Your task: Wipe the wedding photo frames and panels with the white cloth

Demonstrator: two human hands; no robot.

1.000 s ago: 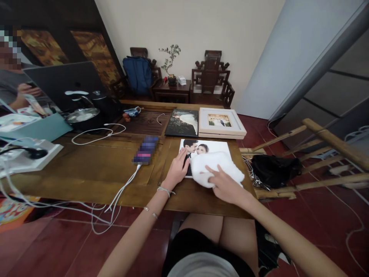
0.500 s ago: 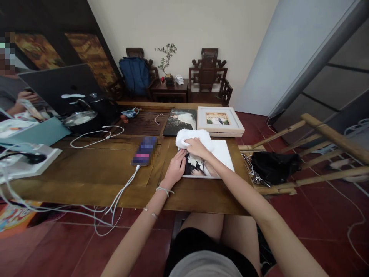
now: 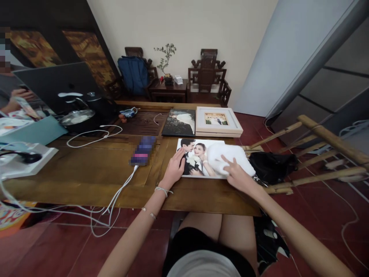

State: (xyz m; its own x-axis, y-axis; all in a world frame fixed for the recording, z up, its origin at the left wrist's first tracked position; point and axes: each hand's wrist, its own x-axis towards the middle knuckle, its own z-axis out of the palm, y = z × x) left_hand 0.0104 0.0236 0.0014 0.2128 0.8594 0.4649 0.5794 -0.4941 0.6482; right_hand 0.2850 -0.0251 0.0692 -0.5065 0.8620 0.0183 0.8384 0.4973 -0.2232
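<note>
A white cloth point(image 3: 230, 158) is pressed under the right hand point(image 3: 236, 177), fingers spread, on the photo print's point(image 3: 196, 163) right edge; the left hand point(image 3: 174, 169) lies flat, holding nothing, on its left edge.

A wooden table point(image 3: 86, 169) carries everything. A photo print point(image 3: 198, 163) is laid flat under both hands point(image 3: 174, 169), with a white cloth point(image 3: 230, 159) on it beneath the right hand point(image 3: 238, 177). Beyond the hands, a dark print point(image 3: 179, 122) and a white frame point(image 3: 217, 121) are placed side by side. Left of the left hand, a phone point(image 3: 143, 151) and white cables point(image 3: 115, 198) are seen.
</note>
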